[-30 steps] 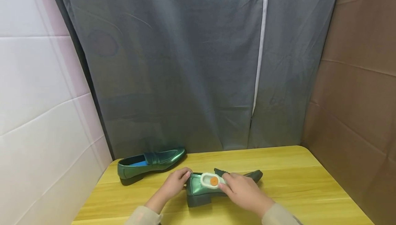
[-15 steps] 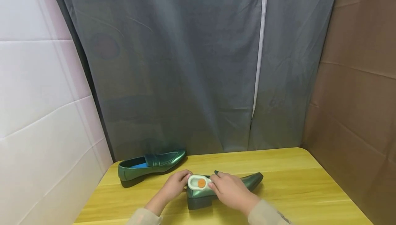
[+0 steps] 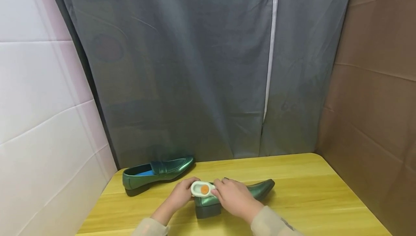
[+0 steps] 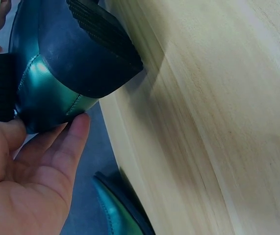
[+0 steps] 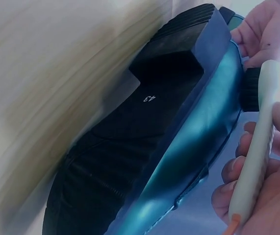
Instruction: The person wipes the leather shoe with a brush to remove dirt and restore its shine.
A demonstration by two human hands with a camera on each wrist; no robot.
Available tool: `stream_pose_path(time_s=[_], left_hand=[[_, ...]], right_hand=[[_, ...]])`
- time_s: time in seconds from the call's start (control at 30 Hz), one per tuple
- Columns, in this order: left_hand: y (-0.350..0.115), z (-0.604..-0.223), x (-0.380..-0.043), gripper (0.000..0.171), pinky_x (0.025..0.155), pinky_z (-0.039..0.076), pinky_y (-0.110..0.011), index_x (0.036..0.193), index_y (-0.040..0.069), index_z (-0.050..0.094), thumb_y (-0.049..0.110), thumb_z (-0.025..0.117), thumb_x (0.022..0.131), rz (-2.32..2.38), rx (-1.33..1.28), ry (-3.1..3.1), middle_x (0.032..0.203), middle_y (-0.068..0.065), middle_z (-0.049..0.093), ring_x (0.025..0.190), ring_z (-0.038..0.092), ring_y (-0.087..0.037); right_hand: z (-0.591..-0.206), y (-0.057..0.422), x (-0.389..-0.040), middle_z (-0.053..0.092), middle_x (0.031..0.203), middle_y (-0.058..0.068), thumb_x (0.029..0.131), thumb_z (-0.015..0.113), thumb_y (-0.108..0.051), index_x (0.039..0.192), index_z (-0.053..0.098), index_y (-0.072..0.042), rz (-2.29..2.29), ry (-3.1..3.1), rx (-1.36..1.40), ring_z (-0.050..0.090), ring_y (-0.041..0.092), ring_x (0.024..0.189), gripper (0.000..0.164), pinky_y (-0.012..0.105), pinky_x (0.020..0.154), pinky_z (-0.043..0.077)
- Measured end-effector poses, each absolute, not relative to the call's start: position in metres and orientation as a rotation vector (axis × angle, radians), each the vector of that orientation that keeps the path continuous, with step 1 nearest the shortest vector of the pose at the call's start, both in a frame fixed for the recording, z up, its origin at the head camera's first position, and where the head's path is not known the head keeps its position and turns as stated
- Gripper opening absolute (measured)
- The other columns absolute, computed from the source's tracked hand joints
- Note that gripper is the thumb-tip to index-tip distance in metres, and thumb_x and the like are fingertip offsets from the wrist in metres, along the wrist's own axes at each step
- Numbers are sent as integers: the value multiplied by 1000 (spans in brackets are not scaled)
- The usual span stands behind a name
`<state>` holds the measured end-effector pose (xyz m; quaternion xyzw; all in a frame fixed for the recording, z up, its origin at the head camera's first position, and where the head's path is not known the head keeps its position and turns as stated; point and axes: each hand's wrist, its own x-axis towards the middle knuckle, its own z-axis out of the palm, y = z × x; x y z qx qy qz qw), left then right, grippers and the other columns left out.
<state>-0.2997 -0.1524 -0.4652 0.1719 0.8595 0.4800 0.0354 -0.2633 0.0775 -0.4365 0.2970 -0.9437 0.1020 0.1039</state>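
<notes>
A metallic green loafer (image 3: pixel 262 189) lies across the front of the table, toe to the right. Its dark sole, marked 43, shows in the right wrist view. My left hand (image 3: pixel 181 194) grips the back of this shoe, fingertips against the heel leather (image 4: pixel 46 93). In my right hand (image 3: pixel 234 197) is a shoe brush (image 3: pixel 196 189) with a pale handle and an orange round spot. The brush's black bristles (image 5: pixel 250 89) are at the shoe's upper near the heel, close to my left hand. My right hand covers the middle of the shoe in the head view.
Another green loafer (image 3: pixel 173 166) with a blue insole stands at the back left of the yellow wooden table (image 3: pixel 308 200). A grey curtain (image 3: pixel 195 84) hangs behind, a white panel (image 3: pixel 52 138) at left and a brown one (image 3: pixel 373 102) at right.
My right hand has moved left with the brush along the shoe's side, from nearer the middle to the heel. My left hand keeps its grip at the heel.
</notes>
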Motion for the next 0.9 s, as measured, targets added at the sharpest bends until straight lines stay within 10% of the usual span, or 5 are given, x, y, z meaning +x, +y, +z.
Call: stream_pose_path(time_s=[0.9], left_hand=[[-154, -468, -301, 24, 73, 63, -37, 109, 3, 66, 20, 49, 108, 1487, 555, 2600, 106, -13, 68, 103, 67, -29]], right_hand=[[-456, 122, -248, 43, 73, -14, 107, 41, -49, 101, 56, -24, 433, -2760, 798, 39, 3, 63, 30, 21, 54, 35]])
